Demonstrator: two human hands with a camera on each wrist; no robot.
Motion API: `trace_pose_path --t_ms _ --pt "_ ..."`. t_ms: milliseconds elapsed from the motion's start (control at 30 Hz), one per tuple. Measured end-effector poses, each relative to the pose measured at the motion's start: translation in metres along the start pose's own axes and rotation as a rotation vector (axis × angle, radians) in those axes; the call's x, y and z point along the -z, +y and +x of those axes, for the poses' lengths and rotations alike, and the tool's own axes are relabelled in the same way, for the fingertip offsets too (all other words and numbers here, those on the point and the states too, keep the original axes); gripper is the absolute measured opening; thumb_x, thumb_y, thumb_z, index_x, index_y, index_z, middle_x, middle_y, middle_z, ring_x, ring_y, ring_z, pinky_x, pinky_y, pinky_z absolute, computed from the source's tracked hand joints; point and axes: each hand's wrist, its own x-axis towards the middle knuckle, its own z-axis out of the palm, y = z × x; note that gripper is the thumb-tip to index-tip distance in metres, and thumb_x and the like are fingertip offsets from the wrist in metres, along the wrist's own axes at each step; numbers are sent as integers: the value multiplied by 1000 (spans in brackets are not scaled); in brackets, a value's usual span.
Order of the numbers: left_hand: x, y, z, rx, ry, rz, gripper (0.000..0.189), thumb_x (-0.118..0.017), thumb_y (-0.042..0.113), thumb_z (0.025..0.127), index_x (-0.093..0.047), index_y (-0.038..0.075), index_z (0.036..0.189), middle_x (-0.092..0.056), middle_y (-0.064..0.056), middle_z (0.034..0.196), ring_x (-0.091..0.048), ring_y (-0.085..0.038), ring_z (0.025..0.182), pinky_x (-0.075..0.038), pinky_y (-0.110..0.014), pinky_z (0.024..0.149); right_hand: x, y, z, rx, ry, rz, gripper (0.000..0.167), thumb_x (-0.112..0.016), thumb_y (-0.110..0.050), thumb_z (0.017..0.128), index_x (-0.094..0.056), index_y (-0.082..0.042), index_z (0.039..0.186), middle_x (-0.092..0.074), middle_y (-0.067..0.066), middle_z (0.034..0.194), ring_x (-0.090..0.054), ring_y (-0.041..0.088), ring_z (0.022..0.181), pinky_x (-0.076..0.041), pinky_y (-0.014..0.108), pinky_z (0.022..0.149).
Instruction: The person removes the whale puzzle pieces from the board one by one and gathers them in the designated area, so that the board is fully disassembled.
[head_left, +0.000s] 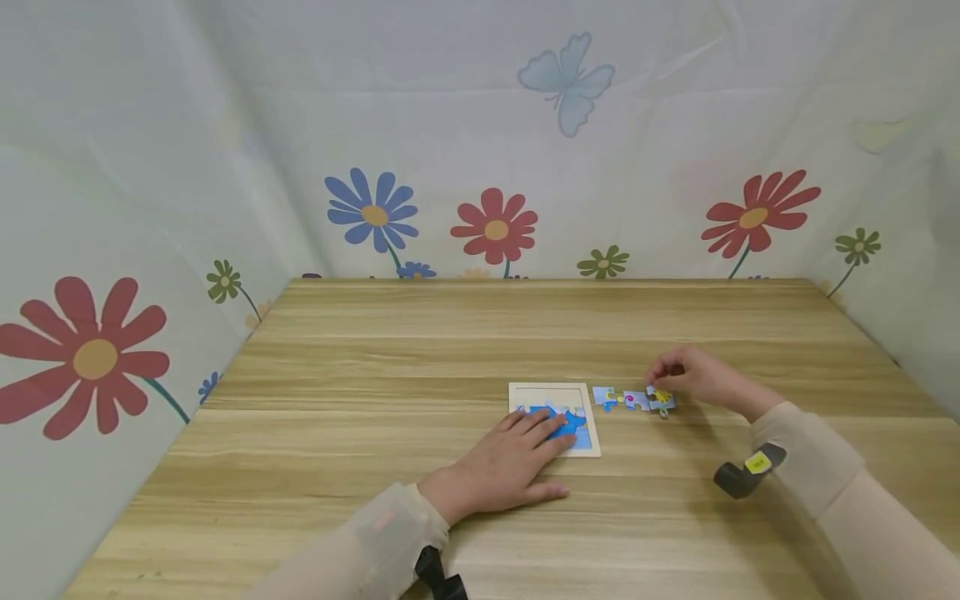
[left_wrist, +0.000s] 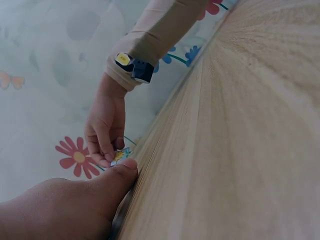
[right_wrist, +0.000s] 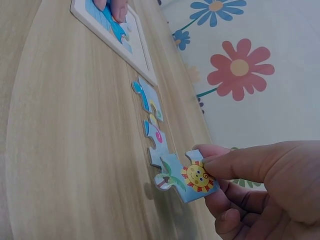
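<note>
My left hand (head_left: 510, 462) lies flat with its fingers spread over the partly filled jigsaw puzzle tray (head_left: 542, 396), its fingertips on the blue picture. In the right wrist view, my right hand (right_wrist: 250, 185) pinches a puzzle piece (right_wrist: 186, 181) with a smiling sun and a palm tree between thumb and fingers. That piece is tilted and appears raised off the table. Beside it lie a piece with a pink swirl (right_wrist: 158, 142) and a corner piece (right_wrist: 149, 97) with blue and yellow shapes. Part of the puzzle picture is hidden under my left hand.
The wood-grain table (head_left: 390, 350) runs back to a white cloth backdrop (head_left: 420, 100) printed with flowers and a butterfly. The loose pieces lie in a row right of the tray. A black wrist camera (head_left: 742, 477) sits on the right sleeve.
</note>
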Motion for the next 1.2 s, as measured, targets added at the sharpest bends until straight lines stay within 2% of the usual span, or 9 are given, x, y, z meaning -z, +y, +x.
trace_pose_path --t_ms 333,733,1067,1200 --pt "1 0 1 1 -22 -8 67 -37 63 95 -34 24 150 -34 -2 156 -31 -22 145 -30 -45 117 -2 12 -2 -26 5 -15 11 -59 -4 92 -70 -1 93 -68 8 93 -49 11 78 -42 20 66" --pt "3 0 1 -4 -13 -5 66 -38 62 95 -35 24 149 -36 -2 155 -32 -22 145 -31 -44 116 -6 22 -3 -45 28 -10 12 -59 -5 91 -68 2 94 -68 9 93 -50 9 79 -42 20 66" --pt "4 2 0 -1 -23 1 67 -37 62 96 -33 24 150 -33 -3 157 -31 -22 145 -31 -45 116 -10 24 -3 -22 84 -28 11 -59 -4 92 -69 -1 94 -69 10 95 -50 10 80 -42 20 69" --pt "4 2 -1 -2 -18 9 67 -37 62 96 -33 23 150 -33 -3 157 -31 -22 145 -31 -44 116 -12 24 -3 -30 121 -35 12 -59 -6 92 -68 0 97 -67 11 94 -50 12 79 -42 20 65"
